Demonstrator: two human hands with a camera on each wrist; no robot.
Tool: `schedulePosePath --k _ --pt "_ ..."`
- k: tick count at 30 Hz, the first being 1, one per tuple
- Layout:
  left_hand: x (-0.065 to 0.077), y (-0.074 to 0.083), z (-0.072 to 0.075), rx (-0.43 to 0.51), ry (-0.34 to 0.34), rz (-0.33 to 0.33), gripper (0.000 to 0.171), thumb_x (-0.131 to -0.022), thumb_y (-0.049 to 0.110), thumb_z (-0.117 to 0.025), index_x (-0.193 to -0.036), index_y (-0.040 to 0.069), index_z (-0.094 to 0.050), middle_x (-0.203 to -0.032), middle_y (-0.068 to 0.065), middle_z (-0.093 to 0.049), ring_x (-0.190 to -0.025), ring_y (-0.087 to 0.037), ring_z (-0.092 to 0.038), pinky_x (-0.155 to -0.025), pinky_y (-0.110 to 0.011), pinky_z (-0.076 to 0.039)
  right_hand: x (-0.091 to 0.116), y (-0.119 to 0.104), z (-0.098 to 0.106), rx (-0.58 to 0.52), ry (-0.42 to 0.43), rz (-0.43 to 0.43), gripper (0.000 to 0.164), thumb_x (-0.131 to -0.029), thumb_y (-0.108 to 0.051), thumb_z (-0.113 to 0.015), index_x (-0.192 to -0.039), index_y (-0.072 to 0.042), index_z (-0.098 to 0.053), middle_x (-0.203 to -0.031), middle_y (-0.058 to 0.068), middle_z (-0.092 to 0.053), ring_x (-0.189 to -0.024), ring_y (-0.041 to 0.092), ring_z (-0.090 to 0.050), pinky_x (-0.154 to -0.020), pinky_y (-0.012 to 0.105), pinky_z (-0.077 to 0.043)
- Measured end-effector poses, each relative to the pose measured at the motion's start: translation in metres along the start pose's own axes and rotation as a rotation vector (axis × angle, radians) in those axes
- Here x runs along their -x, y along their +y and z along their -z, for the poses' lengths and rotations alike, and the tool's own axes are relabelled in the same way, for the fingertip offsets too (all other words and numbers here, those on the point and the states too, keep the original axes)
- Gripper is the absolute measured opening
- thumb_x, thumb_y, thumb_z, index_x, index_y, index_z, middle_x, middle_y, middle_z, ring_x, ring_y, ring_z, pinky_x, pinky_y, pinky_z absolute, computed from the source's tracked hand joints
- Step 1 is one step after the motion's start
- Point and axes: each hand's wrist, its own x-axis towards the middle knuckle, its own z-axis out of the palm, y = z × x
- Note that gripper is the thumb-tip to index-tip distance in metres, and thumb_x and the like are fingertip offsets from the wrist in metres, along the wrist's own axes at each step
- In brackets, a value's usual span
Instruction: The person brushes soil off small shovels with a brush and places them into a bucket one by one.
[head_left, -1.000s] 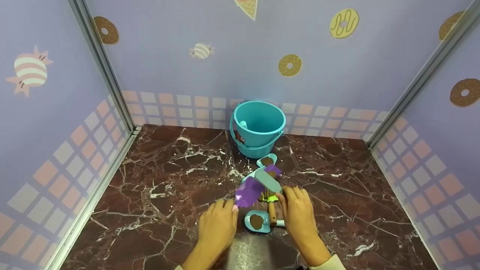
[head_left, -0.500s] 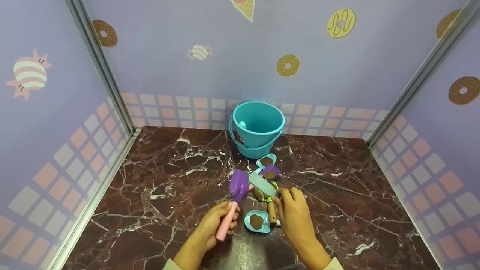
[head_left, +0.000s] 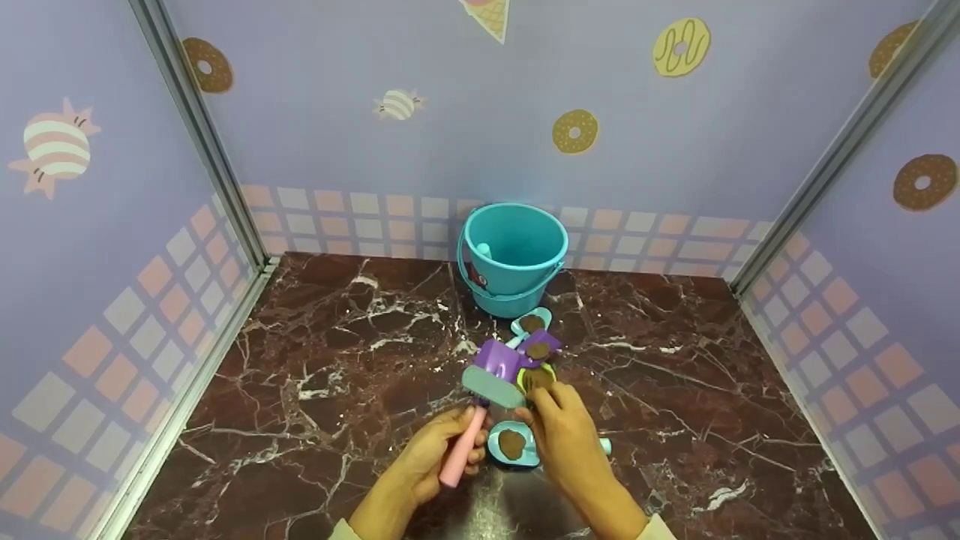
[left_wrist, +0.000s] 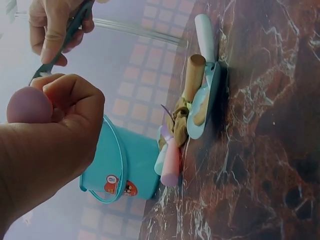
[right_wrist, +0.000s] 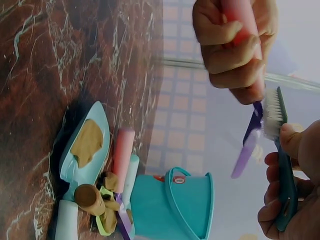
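My left hand (head_left: 427, 454) grips the pink handle of a toy shovel with a purple blade (head_left: 499, 356), held up off the marble surface. In my right hand (head_left: 562, 439) is a teal scrubbing brush (head_left: 487, 388), its back facing the head camera. The right wrist view shows the brush's white bristles (right_wrist: 272, 114) right at the shovel's neck, where handle meets blade. Below the hands lies a light-blue toy shovel (right_wrist: 90, 142) bearing a brown clump. Behind it are a yellow-green tool (head_left: 537, 377) with a wooden handle (right_wrist: 89, 199) and a second purple shovel (head_left: 538, 349), both with brown clumps.
A turquoise bucket (head_left: 514, 289) stands by the back wall, a light-blue rounded end (head_left: 484, 250) showing inside. A light-blue scoop (head_left: 531, 322) with a brown clump lies at its foot. Patterned panels (head_left: 337, 135) enclose the marble surface (head_left: 337, 420) at the back and both sides.
My left hand has rolled over, turning the purple-bladed shovel so its pink handle shows. My right hand has brought the brush left and nearer, onto the shovel's neck.
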Motion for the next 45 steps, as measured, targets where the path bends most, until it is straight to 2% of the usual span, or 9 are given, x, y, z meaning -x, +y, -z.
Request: schedulePosePath --k 5,11,15,21,27,30,35,42,45 --pt "0.002 -0.001 0.002 0.004 -0.072 0.006 0.032 -0.110 0.027 -0.037 -0.109 0.006 -0.062 -0.080 -0.001 -0.060 -0.060 -0.008 -0.055 -0.053 -0.021 -0.046 -0.005 0.016 0.002 0.029 0.010 -0.082 0.017 -0.091 -0.022 -0.076 -0.094 -0.008 -0.066 -0.085 0.001 -0.053 -0.075 0.016 -0.051 -0.064 0.032 -0.053" --pt "0.005 -0.002 0.006 -0.004 -0.086 0.005 0.033 -0.110 0.025 -0.038 -0.108 0.006 -0.064 -0.079 -0.001 -0.062 -0.060 -0.007 -0.056 -0.054 -0.020 -0.047 -0.012 0.030 0.005 0.068 0.027 -0.137 0.016 -0.094 -0.020 -0.073 -0.094 -0.006 -0.065 -0.082 0.003 -0.050 -0.074 0.018 -0.050 -0.064 0.034 -0.052" --pt "0.005 -0.002 0.006 -0.001 -0.043 -0.001 0.031 -0.109 0.025 -0.039 -0.110 0.003 -0.062 -0.079 -0.001 -0.062 -0.060 -0.007 -0.056 -0.053 -0.020 -0.048 -0.005 0.014 0.008 -0.003 -0.034 -0.117 0.015 -0.094 -0.023 -0.072 -0.096 -0.009 -0.066 -0.086 -0.001 -0.053 -0.077 0.012 -0.051 -0.065 0.029 -0.053" --pt "0.005 -0.002 0.001 -0.002 -0.006 -0.002 0.028 -0.108 0.024 -0.044 -0.119 0.000 -0.054 -0.081 -0.003 -0.061 -0.061 -0.008 -0.055 -0.054 -0.021 -0.048 0.006 -0.001 0.005 -0.087 -0.092 -0.007 0.014 -0.091 -0.023 -0.075 -0.096 -0.011 -0.067 -0.088 -0.003 -0.053 -0.080 0.010 -0.052 -0.069 0.026 -0.051" --pt "0.008 -0.004 0.003 -0.046 -0.075 0.002 0.029 -0.108 0.022 -0.041 -0.111 0.002 -0.063 -0.079 -0.002 -0.063 -0.059 -0.007 -0.057 -0.053 -0.021 -0.048 0.000 0.019 0.007 -0.022 -0.060 -0.140 0.014 -0.091 -0.019 -0.076 -0.098 -0.010 -0.068 -0.088 -0.001 -0.056 -0.077 0.010 -0.054 -0.066 0.028 -0.054" --pt "0.010 -0.005 0.004 -0.073 -0.099 0.007 0.029 -0.108 0.023 -0.043 -0.110 0.003 -0.064 -0.080 -0.002 -0.064 -0.060 -0.007 -0.058 -0.054 -0.021 -0.049 -0.008 0.032 0.010 0.012 -0.032 -0.173 0.013 -0.093 -0.018 -0.074 -0.097 -0.008 -0.067 -0.085 0.000 -0.053 -0.074 0.013 -0.051 -0.064 0.031 -0.053" --pt "0.011 -0.005 0.005 -0.064 -0.104 0.009 0.032 -0.108 0.024 -0.041 -0.113 0.002 -0.064 -0.080 -0.001 -0.063 -0.061 -0.007 -0.059 -0.054 -0.021 -0.049 -0.010 0.031 0.016 0.021 -0.003 -0.174 0.015 -0.093 -0.019 -0.074 -0.098 -0.008 -0.067 -0.084 0.000 -0.052 -0.075 0.013 -0.049 -0.065 0.033 -0.050" --pt "0.009 -0.001 0.005 -0.028 -0.078 -0.009 0.029 -0.108 0.025 -0.042 -0.112 0.003 -0.062 -0.079 -0.001 -0.062 -0.060 -0.007 -0.057 -0.053 -0.020 -0.048 0.001 0.007 0.016 -0.055 -0.122 -0.056 0.017 -0.092 -0.026 -0.075 -0.099 -0.012 -0.069 -0.088 -0.004 -0.052 -0.076 0.006 -0.048 -0.065 0.024 -0.050" --pt "0.011 -0.001 0.004 -0.035 -0.098 -0.008 0.028 -0.108 0.024 -0.042 -0.112 0.004 -0.063 -0.080 -0.001 -0.062 -0.060 -0.007 -0.057 -0.054 -0.020 -0.048 -0.001 0.013 0.014 -0.037 -0.108 -0.099 0.017 -0.092 -0.025 -0.075 -0.099 -0.011 -0.068 -0.086 -0.004 -0.051 -0.075 0.007 -0.047 -0.064 0.025 -0.050"
